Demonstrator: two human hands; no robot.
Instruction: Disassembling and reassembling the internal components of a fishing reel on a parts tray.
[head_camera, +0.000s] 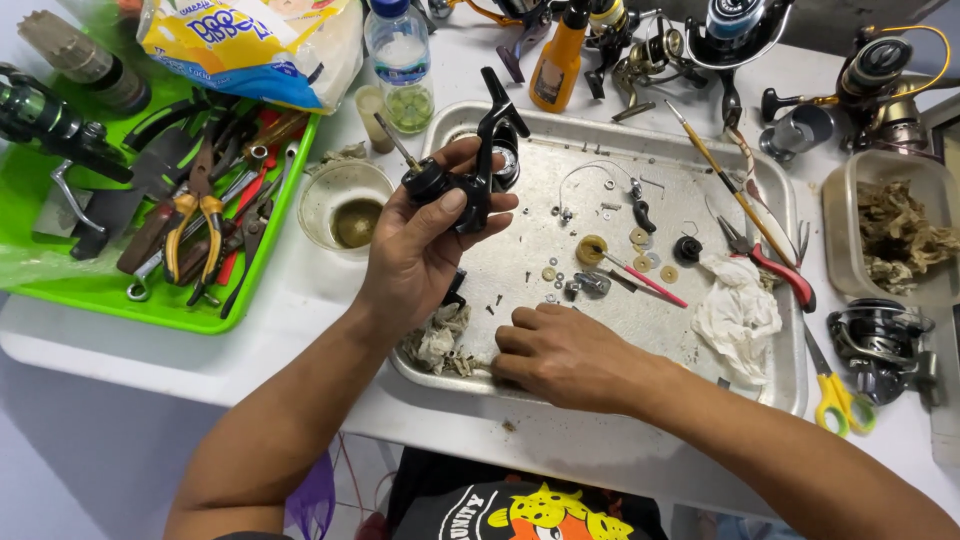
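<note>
— How is the left hand (420, 240) posed?

— It is raised above the near-left part of the metal tray (520, 385), forearm angled up from the lower left, palm turned toward the camera. The fingers are curled closed around a black fishing reel body (478, 170), with the thumb pressed across its lower part. The reel's foot is pointed up and away, and a thin shaft is seen sticking out toward the tray's far-left corner.

— And the right hand (560, 350)?

— It is laid low on the tray's near edge, knuckles up, fingers bent inward and loosely closed. The fingertips are set just beside a crumpled dirty rag (438, 342) at the tray's near-left corner; whether anything is pinched cannot be told.

— What is placed around them?

— Small washers, screws and a pink-handled tool (650, 280) are scattered across the middle of the tray, and a white cloth (738, 315) is bunched toward its right side. Left of the tray, on the surface, a green bin (100, 290) of pliers is seen, with a clear cup (345, 205) between the two.
</note>
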